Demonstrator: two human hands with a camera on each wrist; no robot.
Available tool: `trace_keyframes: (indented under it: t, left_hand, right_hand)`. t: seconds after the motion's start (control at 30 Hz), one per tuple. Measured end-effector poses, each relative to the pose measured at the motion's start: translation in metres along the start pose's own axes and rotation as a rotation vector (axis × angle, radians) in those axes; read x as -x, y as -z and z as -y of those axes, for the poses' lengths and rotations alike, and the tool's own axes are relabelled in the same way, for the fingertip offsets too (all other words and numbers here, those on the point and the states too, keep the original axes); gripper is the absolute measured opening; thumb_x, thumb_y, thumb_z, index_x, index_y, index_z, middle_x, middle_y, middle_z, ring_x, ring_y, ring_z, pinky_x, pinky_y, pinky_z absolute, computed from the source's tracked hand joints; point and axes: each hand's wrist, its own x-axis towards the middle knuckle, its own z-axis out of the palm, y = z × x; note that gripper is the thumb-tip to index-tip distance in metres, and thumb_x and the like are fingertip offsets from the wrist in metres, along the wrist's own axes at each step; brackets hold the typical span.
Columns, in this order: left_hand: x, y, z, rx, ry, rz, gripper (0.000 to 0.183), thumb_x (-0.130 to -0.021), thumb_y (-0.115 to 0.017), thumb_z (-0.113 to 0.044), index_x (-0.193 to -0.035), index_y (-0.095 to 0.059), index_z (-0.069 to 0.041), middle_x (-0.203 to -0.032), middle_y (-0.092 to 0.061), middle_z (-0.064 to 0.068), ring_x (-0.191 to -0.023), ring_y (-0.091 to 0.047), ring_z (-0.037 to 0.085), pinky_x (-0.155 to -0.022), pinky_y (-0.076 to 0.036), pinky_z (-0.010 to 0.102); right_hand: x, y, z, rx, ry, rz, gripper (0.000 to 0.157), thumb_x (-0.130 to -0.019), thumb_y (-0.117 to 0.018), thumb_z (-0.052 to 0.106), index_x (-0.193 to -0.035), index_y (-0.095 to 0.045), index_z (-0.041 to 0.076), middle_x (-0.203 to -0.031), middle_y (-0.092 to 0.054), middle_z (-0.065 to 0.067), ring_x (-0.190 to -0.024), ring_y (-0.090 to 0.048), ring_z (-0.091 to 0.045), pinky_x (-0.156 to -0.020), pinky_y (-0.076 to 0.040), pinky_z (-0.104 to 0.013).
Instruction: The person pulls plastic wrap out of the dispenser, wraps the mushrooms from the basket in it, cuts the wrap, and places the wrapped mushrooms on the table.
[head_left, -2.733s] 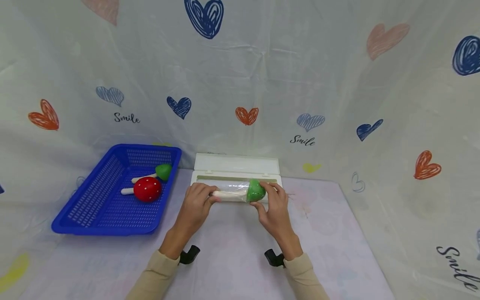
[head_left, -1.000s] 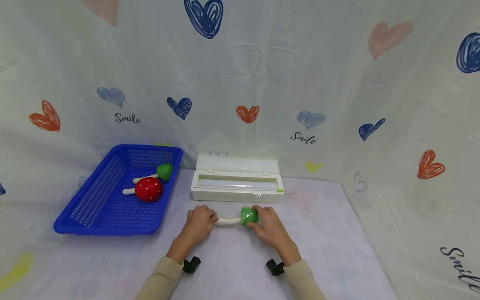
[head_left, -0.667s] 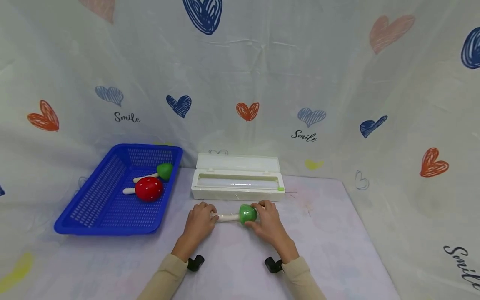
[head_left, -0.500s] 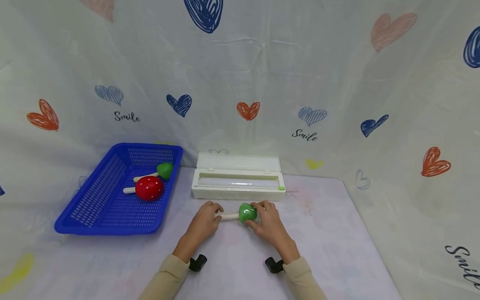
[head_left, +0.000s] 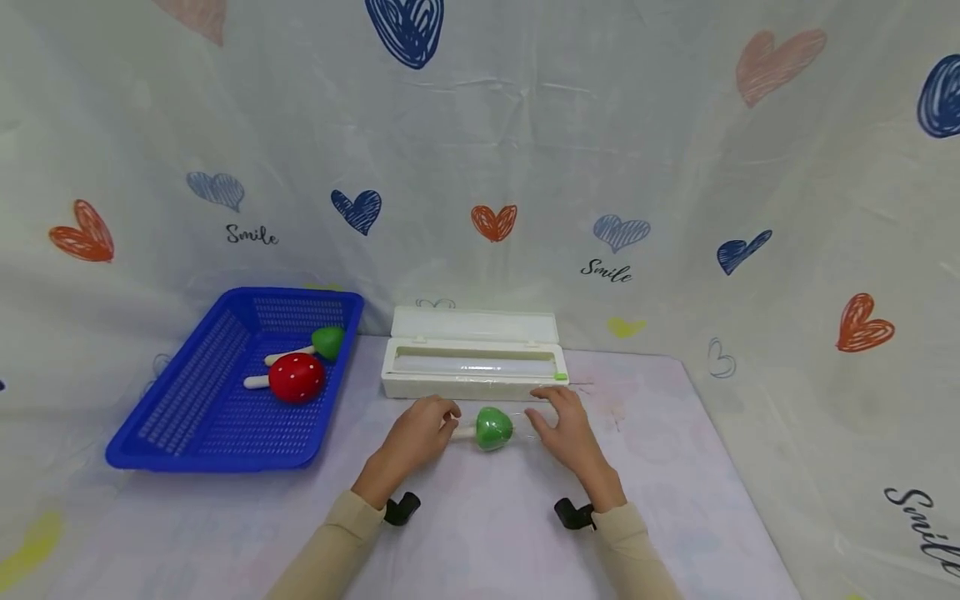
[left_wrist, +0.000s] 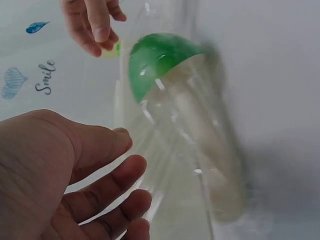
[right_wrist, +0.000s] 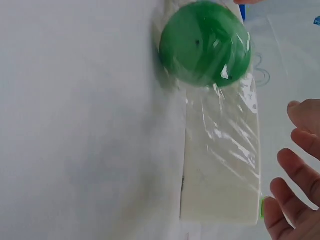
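A mushroom-shaped toy maraca (head_left: 494, 429) with a green head and white handle lies low over the table, wrapped in clear plastic film (right_wrist: 245, 95). Loose film sticks out past its head. My left hand (head_left: 418, 433) is beside the handle end, its fingers loosely bent; in the left wrist view nothing sits between thumb and fingers. To the right of the head, my right hand (head_left: 567, 432) has its fingers spread and holds nothing. Just behind is a white cling film dispenser (head_left: 450, 388), lid raised, with a roll inside and a green slider at its right end.
A blue mesh basket (head_left: 202, 462) stands on the left. In it lie a red maraca with white dots (head_left: 297, 378) and another green maraca (head_left: 327, 342). A white curtain with printed hearts (head_left: 480, 150) rises behind the table.
The maraca has come down from over the dispenser to in front of it. My right hand has let go of its head and moved right; my left hand has shifted right along the handle.
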Motion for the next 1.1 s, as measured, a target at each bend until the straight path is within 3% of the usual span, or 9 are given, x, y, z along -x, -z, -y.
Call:
trace_keyframes:
  t: [0.1,0.2,0.37,0.53,0.8,1.1]
  left_hand:
    - [-0.011,0.009,-0.007,-0.001,-0.025,0.013,0.013,-0.096,-0.072,-0.010,-0.108,-0.076,-0.008,-0.100,-0.072,0.003,-0.095,-0.066,0.019,-0.081,-0.056,0.037]
    - [-0.026,0.016,-0.014,-0.001,-0.078,0.012,0.014,-0.097,-0.071,-0.010,-0.109,-0.076,-0.007,-0.100,-0.073,0.003,-0.096,-0.067,0.021,-0.084,-0.056,0.037]
    - [-0.048,0.019,-0.024,0.012,-0.174,0.015,0.015,-0.098,-0.070,-0.012,-0.110,-0.076,-0.007,-0.100,-0.073,0.004,-0.100,-0.068,0.024,-0.089,-0.056,0.038]
    - [-0.065,0.013,-0.035,0.019,-0.210,0.061,0.016,-0.100,-0.068,-0.017,-0.113,-0.075,-0.009,-0.104,-0.072,0.002,-0.100,-0.066,0.021,-0.087,-0.055,0.035]
    - [-0.093,-0.004,-0.051,0.031,-0.258,0.105,0.020,-0.101,-0.067,-0.019,-0.117,-0.073,-0.010,-0.108,-0.072,0.003,-0.099,-0.066,0.020,-0.086,-0.055,0.033]
    - [-0.124,-0.021,-0.076,-0.038,-0.323,0.126,0.022,-0.101,-0.068,-0.021,-0.119,-0.073,-0.010,-0.109,-0.073,0.004,-0.101,-0.067,0.019,-0.086,-0.055,0.031]
  right_hand:
    - [-0.009,0.008,-0.014,-0.017,-0.008,-0.097,0.031,-0.089,-0.081,0.011,-0.117,-0.070,0.001,-0.117,-0.066,-0.019,-0.113,-0.059,-0.039,-0.091,-0.053,-0.053]
    - [-0.020,0.012,-0.028,-0.051,-0.066,-0.131,0.042,-0.089,-0.081,0.015,-0.125,-0.066,0.000,-0.127,-0.062,-0.023,-0.120,-0.056,-0.042,-0.090,-0.052,-0.054]
    - [-0.032,0.009,-0.044,-0.154,-0.217,-0.070,0.069,-0.090,-0.081,0.025,-0.146,-0.050,0.000,-0.148,-0.051,-0.025,-0.137,-0.048,-0.041,-0.102,-0.050,-0.056]
    - [-0.034,0.002,-0.057,-0.240,-0.297,-0.006,0.077,-0.090,-0.081,0.022,-0.153,-0.043,-0.001,-0.160,-0.041,-0.023,-0.145,-0.043,-0.039,-0.110,-0.047,-0.054]
    - [-0.026,-0.005,-0.075,-0.288,-0.286,-0.032,0.072,-0.088,-0.081,0.012,-0.150,-0.048,-0.002,-0.156,-0.047,-0.021,-0.127,-0.062,-0.040,-0.098,-0.056,-0.044]
    - [-0.027,-0.001,-0.079,-0.372,-0.288,0.015,0.072,-0.089,-0.082,0.015,-0.151,-0.047,0.000,-0.159,-0.045,-0.018,-0.132,-0.059,-0.038,-0.102,-0.053,-0.047]
